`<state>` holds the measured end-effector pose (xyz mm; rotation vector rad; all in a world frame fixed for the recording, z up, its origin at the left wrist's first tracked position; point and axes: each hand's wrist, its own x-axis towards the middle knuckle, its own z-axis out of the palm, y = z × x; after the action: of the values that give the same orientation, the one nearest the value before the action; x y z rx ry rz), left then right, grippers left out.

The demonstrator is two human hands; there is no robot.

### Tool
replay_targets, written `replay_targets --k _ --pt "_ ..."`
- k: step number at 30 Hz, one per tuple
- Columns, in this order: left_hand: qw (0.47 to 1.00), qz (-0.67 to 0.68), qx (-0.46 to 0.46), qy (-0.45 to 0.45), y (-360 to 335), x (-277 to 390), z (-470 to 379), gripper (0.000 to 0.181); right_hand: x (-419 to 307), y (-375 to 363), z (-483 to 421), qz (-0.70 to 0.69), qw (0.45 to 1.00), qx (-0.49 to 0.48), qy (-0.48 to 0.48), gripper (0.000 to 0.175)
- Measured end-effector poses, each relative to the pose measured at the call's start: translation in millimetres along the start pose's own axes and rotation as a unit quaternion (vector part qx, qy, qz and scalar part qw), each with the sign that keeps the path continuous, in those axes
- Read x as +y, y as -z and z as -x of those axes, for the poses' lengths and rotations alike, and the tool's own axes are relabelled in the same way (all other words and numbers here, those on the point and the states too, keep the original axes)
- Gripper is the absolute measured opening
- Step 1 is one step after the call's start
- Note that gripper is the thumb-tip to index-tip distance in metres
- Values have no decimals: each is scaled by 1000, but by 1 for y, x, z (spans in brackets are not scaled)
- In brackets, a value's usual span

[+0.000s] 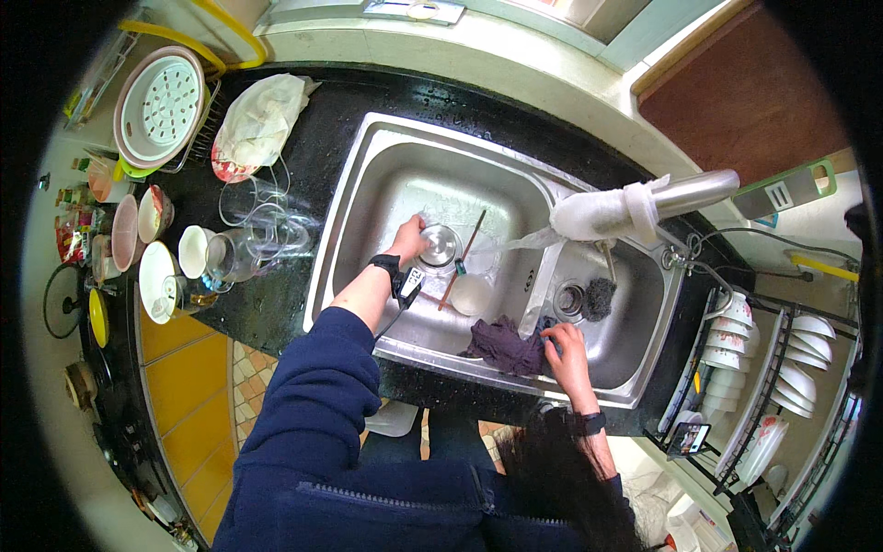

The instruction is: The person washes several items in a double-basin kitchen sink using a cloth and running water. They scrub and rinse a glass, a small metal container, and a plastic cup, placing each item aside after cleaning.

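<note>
Water runs from the cloth-wrapped faucet into the large basin of the steel double sink. My left hand is at the left edge of the round drain strainer; whether its fingers grip anything is unclear. Right of the strainer lie a thin brown stick and a round whitish object. My right hand touches the dark purple cloth draped at the front end of the divider. A dark mesh scrubber sits beside the small basin's drain.
Glass cups and bowls crowd the black counter left of the sink. A covered plate and a white colander stand farther back. At the right, a black dish rack holds stacked bowls and a phone.
</note>
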<state>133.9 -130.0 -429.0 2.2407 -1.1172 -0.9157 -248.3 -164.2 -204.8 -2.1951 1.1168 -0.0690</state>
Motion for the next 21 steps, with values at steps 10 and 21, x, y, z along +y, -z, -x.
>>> replay_targets --k 10,21 --pt "965 -114 -58 -231 -7 16 22 35 -5 4 1 -34 999 37 -20 15" --pt "963 -10 -114 -245 -24 1 9 41 4 8 0 -29 997 65 -17 16"
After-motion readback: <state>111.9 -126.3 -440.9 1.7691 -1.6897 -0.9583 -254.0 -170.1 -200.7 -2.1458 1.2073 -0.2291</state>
